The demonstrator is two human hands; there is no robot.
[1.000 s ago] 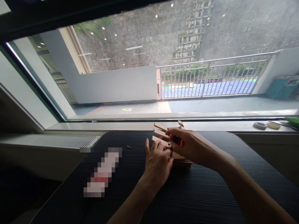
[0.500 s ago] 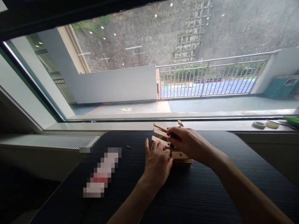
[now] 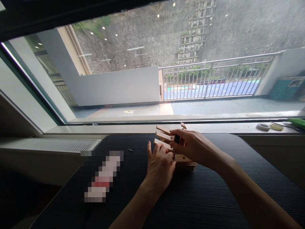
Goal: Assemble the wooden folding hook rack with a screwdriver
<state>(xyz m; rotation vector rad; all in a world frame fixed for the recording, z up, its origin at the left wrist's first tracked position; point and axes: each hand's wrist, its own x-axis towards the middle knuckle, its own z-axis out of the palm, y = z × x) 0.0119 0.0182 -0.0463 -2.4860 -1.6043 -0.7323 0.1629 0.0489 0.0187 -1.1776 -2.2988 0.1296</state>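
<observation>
In the head view, the wooden piece (image 3: 183, 158) sits on the dark surface (image 3: 209, 200), close to its far edge, with several pale slats angling out to the left. The left hand (image 3: 160, 162) is on it, fingers bent and bunched against the wood, the outermost finger raised. The right hand (image 3: 192, 144) is closed around the dark handle of a slim tool (image 3: 176, 138), which points down to the wood beside the left fingertips; whether its tip touches the wood cannot be told.

Left of the hands, a small dark bit (image 3: 130, 150) lies near a pixelated pink and red item (image 3: 103, 178). On the windowsill (image 3: 128, 129), at the right, are a grey roll (image 3: 263, 127), a yellow roll (image 3: 276, 127) and something green (image 3: 296, 122).
</observation>
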